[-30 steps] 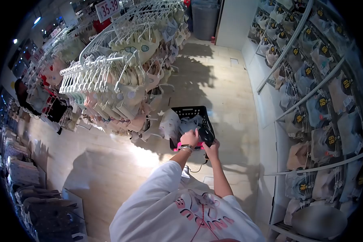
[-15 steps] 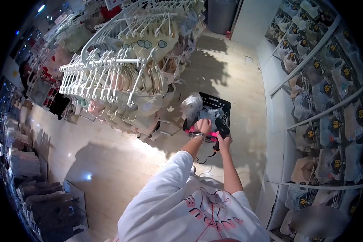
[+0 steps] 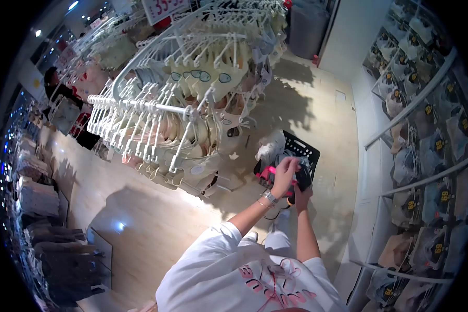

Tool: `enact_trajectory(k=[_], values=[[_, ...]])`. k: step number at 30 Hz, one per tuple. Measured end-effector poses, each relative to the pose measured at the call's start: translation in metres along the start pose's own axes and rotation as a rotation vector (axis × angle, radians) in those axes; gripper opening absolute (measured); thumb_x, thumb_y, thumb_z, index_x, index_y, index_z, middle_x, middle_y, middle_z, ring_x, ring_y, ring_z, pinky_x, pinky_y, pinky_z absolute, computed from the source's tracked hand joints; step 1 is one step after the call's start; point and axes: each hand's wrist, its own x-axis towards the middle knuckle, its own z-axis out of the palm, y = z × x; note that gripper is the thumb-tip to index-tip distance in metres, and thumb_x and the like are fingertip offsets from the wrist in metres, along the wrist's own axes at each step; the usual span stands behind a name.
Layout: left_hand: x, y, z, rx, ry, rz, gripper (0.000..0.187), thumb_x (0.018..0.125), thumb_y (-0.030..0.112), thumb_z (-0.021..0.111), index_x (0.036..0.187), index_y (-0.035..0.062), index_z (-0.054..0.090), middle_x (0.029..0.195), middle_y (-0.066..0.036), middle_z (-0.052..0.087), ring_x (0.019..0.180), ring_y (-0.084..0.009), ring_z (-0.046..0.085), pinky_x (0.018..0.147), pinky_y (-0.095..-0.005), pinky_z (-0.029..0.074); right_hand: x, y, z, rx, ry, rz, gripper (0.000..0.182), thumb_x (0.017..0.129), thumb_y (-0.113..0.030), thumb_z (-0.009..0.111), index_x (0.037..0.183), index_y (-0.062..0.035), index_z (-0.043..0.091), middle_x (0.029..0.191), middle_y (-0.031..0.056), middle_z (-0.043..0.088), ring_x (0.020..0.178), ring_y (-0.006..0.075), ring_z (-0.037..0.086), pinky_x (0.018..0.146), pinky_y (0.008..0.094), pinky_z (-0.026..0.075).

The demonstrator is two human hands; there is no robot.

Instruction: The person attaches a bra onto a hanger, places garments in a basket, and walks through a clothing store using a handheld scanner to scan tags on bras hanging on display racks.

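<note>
My left hand (image 3: 285,175), with a watch and a bracelet at its wrist, is closed over the near part of a black perforated basket (image 3: 308,147); what its fingers pinch I cannot tell. Beside it, my right hand (image 3: 303,198) wraps round a dark tool with an orange end (image 3: 291,199), partly hidden by the hands. Inside the basket lie a whitish translucent plastic bag (image 3: 271,145) and grey-blue items. A bright pink piece (image 3: 264,174) shows at the basket's near left side.
Racks of pale underwear on white hangers (image 3: 156,112) stand to the left of the basket. Wall displays of bras with "69" tags (image 3: 442,197) line the right side. A person in dark clothes (image 3: 62,91) is at the far left. Folded dark garments (image 3: 62,260) sit at lower left.
The view has shifted, so the basket and racks appear farther right and lower. My left hand has lifted and turned over the basket, closer to my right hand, which keeps its grip.
</note>
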Motion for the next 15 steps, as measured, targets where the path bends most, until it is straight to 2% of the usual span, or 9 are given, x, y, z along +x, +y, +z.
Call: enact_trajectory(k=[1,2,4,6,8,10,12,15], values=[[-0.003,0.046,0.022,-0.104,-0.121,-0.061,0.019,0.097,0.016,0.049,0.1,0.0005,0.06,0.081,-0.001,0.06,0.079,-0.007,0.055,0.073,-0.0213,0.045,0.009,-0.002,0.0,0.027,0.009,0.031,0.031,0.072,-0.017,0.071,0.095,0.0012,0.063,0.091,0.018,0.066,0.084,0.0363,0.064,0.077,0.0429,0.048],[-0.008,0.088,0.044,-0.196,-0.25,-0.055,0.018,0.097,0.016,0.051,0.102,0.0005,0.06,0.081,0.0,0.06,0.078,-0.0066,0.056,0.073,-0.0218,0.046,0.028,0.018,0.016,0.263,0.045,0.056,0.033,0.072,-0.021,0.072,0.096,-0.0005,0.064,0.093,0.0176,0.065,0.087,0.0364,0.062,0.079,0.044,0.047],[-0.016,0.167,0.071,-0.301,-0.575,0.044,0.015,0.094,0.01,0.053,0.099,-0.0025,0.061,0.085,-0.004,0.059,0.079,-0.0101,0.057,0.074,-0.0249,0.047,0.052,0.037,0.028,0.356,0.059,0.052,0.036,0.072,-0.026,0.072,0.098,-0.003,0.065,0.095,0.0174,0.064,0.091,0.0366,0.06,0.082,0.0455,0.045],[-0.025,0.228,0.089,-0.465,-0.857,0.268,0.014,0.094,0.007,0.051,0.094,-0.0027,0.062,0.09,-0.008,0.06,0.081,-0.0145,0.057,0.074,-0.0264,0.046,0.062,0.022,0.016,0.068,0.018,0.005,0.037,0.072,-0.028,0.072,0.099,-0.0045,0.065,0.097,0.0175,0.063,0.094,0.0366,0.059,0.084,0.0462,0.044],[-0.026,0.268,0.106,-0.585,-1.099,0.417,0.024,0.097,0.018,0.049,0.095,0.0005,0.065,0.09,-0.011,0.062,0.077,-0.0205,0.057,0.071,-0.0294,0.046,0.078,0.004,0.008,-0.137,-0.008,-0.029,0.037,0.072,-0.032,0.072,0.099,-0.0065,0.066,0.098,0.0177,0.061,0.097,0.0367,0.056,0.086,0.0471,0.041],[-0.028,0.28,0.126,-0.823,-1.27,0.374,0.033,0.098,0.027,0.047,0.102,-0.0003,0.065,0.102,-0.016,0.059,0.082,-0.0234,0.056,0.073,-0.0319,0.046,0.1,0.005,0.009,-0.19,-0.031,-0.045,0.037,0.072,-0.034,0.072,0.097,-0.0073,0.067,0.098,0.0177,0.06,0.098,0.0368,0.054,0.086,0.048,0.04],[-0.026,0.269,0.149,-0.909,-1.236,0.503,0.031,0.099,0.022,0.044,0.111,0.0002,0.063,0.11,-0.018,0.057,0.09,-0.0242,0.055,0.076,-0.031,0.046,0.121,0.015,0.008,-0.207,-0.027,-0.061,0.033,0.072,-0.031,0.073,0.094,-0.0061,0.068,0.096,0.0175,0.061,0.093,0.0363,0.056,0.082,0.0469,0.042],[-0.013,0.244,0.185,-1.004,-1.224,0.609,0.033,0.101,0.018,0.039,0.108,0.0068,0.069,0.12,-0.024,0.05,0.1,-0.0285,0.051,0.081,-0.0324,0.044,0.152,0.017,0.012,-0.24,0.001,-0.069,0.028,0.072,-0.026,0.073,0.09,-0.0051,0.069,0.092,0.0169,0.063,0.087,0.0354,0.059,0.077,0.044,0.046]])
